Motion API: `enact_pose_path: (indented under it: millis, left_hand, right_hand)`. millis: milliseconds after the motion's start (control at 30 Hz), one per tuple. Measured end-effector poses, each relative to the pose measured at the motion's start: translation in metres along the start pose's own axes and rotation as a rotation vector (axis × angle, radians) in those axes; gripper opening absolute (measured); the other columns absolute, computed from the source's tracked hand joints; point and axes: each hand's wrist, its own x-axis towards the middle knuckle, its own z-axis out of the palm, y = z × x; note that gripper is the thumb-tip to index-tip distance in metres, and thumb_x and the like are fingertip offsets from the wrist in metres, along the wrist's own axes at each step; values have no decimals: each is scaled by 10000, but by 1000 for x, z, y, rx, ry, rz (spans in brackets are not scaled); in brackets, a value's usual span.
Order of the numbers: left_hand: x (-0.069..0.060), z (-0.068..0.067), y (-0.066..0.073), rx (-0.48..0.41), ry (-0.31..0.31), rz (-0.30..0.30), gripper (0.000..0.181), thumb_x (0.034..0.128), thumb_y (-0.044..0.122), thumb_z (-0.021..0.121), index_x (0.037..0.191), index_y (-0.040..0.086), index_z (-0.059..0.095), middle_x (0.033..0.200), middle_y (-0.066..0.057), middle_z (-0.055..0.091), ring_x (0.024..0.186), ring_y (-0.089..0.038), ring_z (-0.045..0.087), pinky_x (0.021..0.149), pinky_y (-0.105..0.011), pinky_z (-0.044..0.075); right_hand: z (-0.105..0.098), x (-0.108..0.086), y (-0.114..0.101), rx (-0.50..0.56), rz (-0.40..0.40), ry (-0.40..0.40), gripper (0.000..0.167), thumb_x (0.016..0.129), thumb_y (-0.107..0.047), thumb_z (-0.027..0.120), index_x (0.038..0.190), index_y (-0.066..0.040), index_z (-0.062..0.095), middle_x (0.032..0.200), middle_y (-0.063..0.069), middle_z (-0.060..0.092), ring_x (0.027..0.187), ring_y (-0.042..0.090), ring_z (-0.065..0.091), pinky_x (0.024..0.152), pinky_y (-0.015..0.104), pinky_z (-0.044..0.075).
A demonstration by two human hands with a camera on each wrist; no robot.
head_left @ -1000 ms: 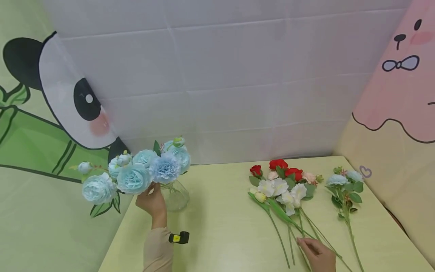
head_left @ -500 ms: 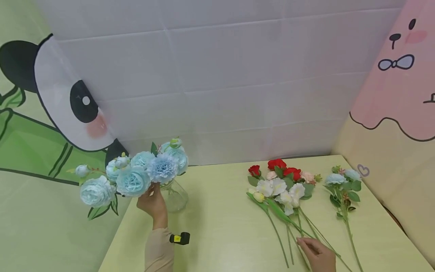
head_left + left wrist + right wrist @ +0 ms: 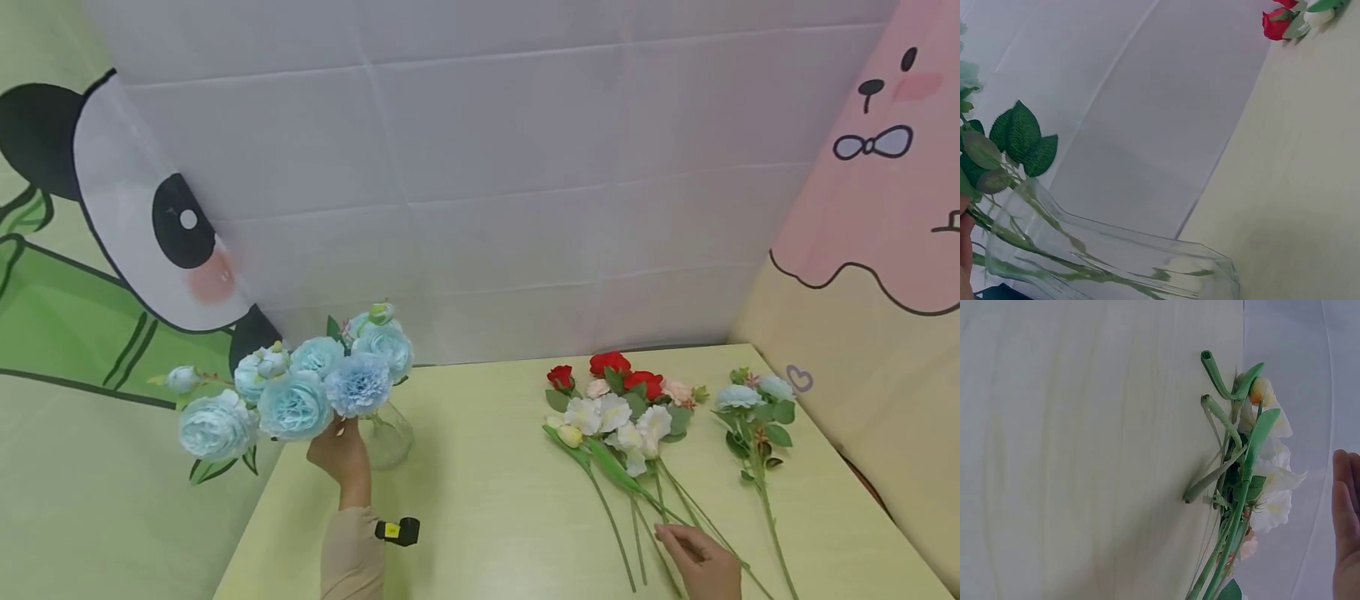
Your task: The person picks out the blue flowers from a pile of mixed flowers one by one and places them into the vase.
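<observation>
My left hand (image 3: 339, 457) is at the neck of a clear glass vase (image 3: 388, 437), pinching stems under the pale blue flowers (image 3: 296, 406). Several blue blooms lean left over the hand and hide part of its fingers. In the left wrist view, green stems (image 3: 1054, 256) run down inside the faceted vase, while only a bit of the hand (image 3: 965, 256) shows at the edge. My right hand (image 3: 705, 560) hovers by the stems of the flowers lying on the table, fingers loosely bent. The right wrist view shows that hand (image 3: 1347, 519) apart from the stems (image 3: 1229, 531).
On the right of the pale yellow table (image 3: 487, 467) lie red roses (image 3: 611, 363), white flowers (image 3: 652, 427), yellow tulips (image 3: 570, 436) and pink blooms. A separate blue flower stem (image 3: 761, 475) lies farther right. A white cloth backdrop (image 3: 510, 208) hangs behind.
The blue carnation-like bloom and the left hand have shifted slightly downward at the vase. The right hand stays almost still, and the head view has moved a little.
</observation>
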Motion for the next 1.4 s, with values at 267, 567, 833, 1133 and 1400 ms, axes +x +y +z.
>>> enact_pose_path:
  millis: [267, 567, 833, 1133, 1400]
  left_hand:
    - [3, -3, -9, 62, -10, 42, 115, 737, -11, 721, 849, 7, 736, 730, 115, 682, 629, 219, 515, 606, -26, 415]
    - [5, -5, -13, 206, -59, 99, 81, 783, 33, 691, 844, 2, 734, 759, -199, 693, 635, 293, 420, 594, 12, 333]
    - [4, -7, -11, 240, -90, 93, 71, 774, 57, 706, 823, 18, 739, 762, -170, 702, 637, 243, 453, 603, 6, 343]
    - [-13, -17, -17, 210, -92, 52, 155, 745, 78, 745, 888, 24, 720, 922, -169, 692, 862, -258, 619, 765, -262, 466]
    - [-29, -34, -14, 104, -64, 30, 157, 761, 117, 746, 875, 12, 722, 886, -174, 679, 828, 106, 535, 786, -106, 431]
  right_hand:
    - [2, 0, 2, 19, -29, 12, 34, 775, -43, 714, 804, -28, 722, 624, -169, 652, 573, 44, 645, 551, 109, 494]
    - [2, 1, 3, 0, -20, -18, 60, 793, -81, 706, 825, -33, 722, 642, -102, 678, 581, 56, 649, 552, 114, 495]
    - [3, 2, 3, 12, -50, -8, 45, 777, -41, 709, 819, -32, 722, 618, -185, 648, 574, 49, 648, 550, 113, 497]
    - [3, 2, 2, -5, -32, -20, 58, 781, -65, 713, 831, -39, 725, 618, -166, 656, 576, 45, 648, 548, 114, 496]
    - [0, 2, 0, -15, -8, -29, 63, 790, -62, 703, 839, -29, 723, 644, -96, 679, 588, 49, 651, 555, 118, 499]
